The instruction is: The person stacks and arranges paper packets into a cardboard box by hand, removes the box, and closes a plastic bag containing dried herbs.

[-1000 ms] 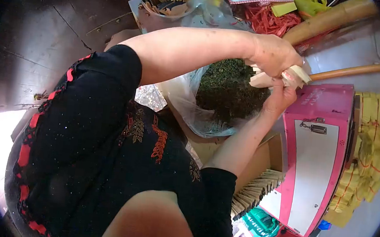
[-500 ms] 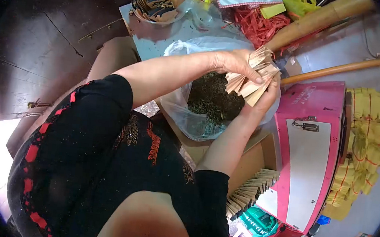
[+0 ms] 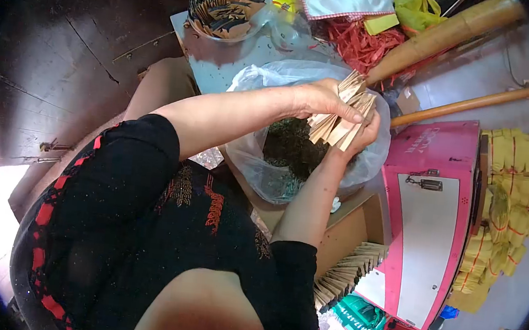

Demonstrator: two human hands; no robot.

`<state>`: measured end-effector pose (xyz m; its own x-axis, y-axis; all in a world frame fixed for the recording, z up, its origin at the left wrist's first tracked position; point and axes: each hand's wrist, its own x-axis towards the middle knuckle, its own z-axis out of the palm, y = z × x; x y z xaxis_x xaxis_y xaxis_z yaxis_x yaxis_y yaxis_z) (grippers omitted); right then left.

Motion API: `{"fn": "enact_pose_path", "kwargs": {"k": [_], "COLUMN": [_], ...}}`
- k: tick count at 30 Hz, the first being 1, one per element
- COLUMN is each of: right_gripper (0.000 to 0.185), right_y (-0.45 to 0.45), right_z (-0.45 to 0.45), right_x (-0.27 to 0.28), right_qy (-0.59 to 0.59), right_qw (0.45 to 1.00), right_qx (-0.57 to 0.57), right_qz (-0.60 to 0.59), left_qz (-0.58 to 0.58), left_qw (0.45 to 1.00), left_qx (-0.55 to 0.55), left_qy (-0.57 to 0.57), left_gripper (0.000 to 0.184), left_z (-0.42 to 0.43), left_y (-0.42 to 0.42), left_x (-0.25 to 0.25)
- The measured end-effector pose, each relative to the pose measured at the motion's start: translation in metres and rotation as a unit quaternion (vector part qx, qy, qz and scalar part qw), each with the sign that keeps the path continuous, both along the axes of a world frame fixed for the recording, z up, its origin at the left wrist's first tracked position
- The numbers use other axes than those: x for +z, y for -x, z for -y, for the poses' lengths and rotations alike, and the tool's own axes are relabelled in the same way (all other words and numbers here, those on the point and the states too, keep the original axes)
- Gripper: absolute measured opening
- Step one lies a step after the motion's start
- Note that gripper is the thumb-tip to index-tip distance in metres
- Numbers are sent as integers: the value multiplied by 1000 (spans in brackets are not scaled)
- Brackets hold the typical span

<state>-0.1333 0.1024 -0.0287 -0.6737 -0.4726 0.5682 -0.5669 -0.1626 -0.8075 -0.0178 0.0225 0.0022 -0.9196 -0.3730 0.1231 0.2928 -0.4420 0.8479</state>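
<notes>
Both hands hold a fanned bundle of folded brown paper pieces [image 3: 344, 118] above an open plastic bag. My left hand [image 3: 323, 99] grips the bundle from the left, its thumb pressed across the paper. My right hand [image 3: 367, 134] is closed around the lower right side of the same bundle. Below them, the clear plastic bag [image 3: 245, 166] contains dark, crumbly, leaf-like material [image 3: 288, 145]. The bundle and forearms hide part of that material.
A bowl of dark-edged folded papers [image 3: 225, 8] sits at the back left on a pale tabletop [image 3: 213, 65]. More folded papers [image 3: 353, 269] stand by a cardboard box [image 3: 354, 228]. Bamboo poles [image 3: 445, 39], red shreds [image 3: 365, 44] and a pink-and-white cabinet [image 3: 424, 225] are on the right.
The hands and paper bundle have shifted slightly left, and the paper pieces now stand more edge-on. The view has moved a little. Both hands keep their hold.
</notes>
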Motion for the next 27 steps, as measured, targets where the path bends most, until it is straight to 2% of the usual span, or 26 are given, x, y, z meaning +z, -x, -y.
{"fn": "enact_pose_path", "kwargs": {"k": [1, 3, 5, 6, 7, 8, 9, 10, 13, 15, 17, 19, 21, 22, 24, 27], "right_gripper": [47, 41, 37, 28, 28, 23, 19, 20, 22, 22, 20, 23, 28, 30, 29, 28], "right_y": [-1, -6, 0, 4, 4, 2, 1, -6, -3, -4, 7, 8, -7, -6, -11, -8], "right_z": [-1, 5, 10, 6, 7, 7, 8, 5, 5, 7, 9, 7, 1, 3, 5, 9], "right_x": [4, 4, -1, -2, -1, 0, 1, 4, 4, 4, -2, 2, 17, 15, 8, -3], "right_qy": [-43, -27, -33, -71, -70, -59, -46, 25, -7, 23, 34, 38, -134, -168, -161, -153], "right_qw": [998, 997, 965, 957, 957, 990, 998, 985, 987, 986, 996, 998, 986, 973, 979, 982], "right_qx": [-27, -49, -131, -126, -126, -71, -14, 91, 131, 112, 40, 34, -87, -111, -81, -60], "right_qz": [-24, -54, -226, -250, -250, -109, 35, 142, 94, 118, 66, 45, -56, -113, -96, -92], "left_qz": [0, -10, 35, 40, 44, 75, 75, 89, 79, 77, 64, 15, 19, 44, 62, -5], "left_qw": [1000, 1000, 999, 998, 997, 993, 993, 990, 989, 990, 994, 1000, 999, 997, 983, 986], "left_qx": [0, 3, 11, 36, 62, 84, 85, 102, 123, 109, 77, 15, 37, 67, 146, 154], "left_qy": [0, 6, 20, 27, 33, 23, 23, 34, 36, 49, 31, -8, -12, 9, 87, 55], "left_gripper": [42, 41, 39, 37, 36, 35, 35, 34, 32, 33, 35, 37, 37, 36, 34, 35], "left_z": [0, 3, 4, 3, 3, 5, 8, 11, 10, 8, 6, 3, 0, 1, 5, 4], "left_y": [3, 10, 8, 7, 7, 11, 11, 10, 7, 7, 7, 6, 2, 3, 7, 8], "left_x": [-5, -16, -11, -8, -6, -9, -9, -7, -5, -4, -8, -11, -5, -4, -5, -4]}}
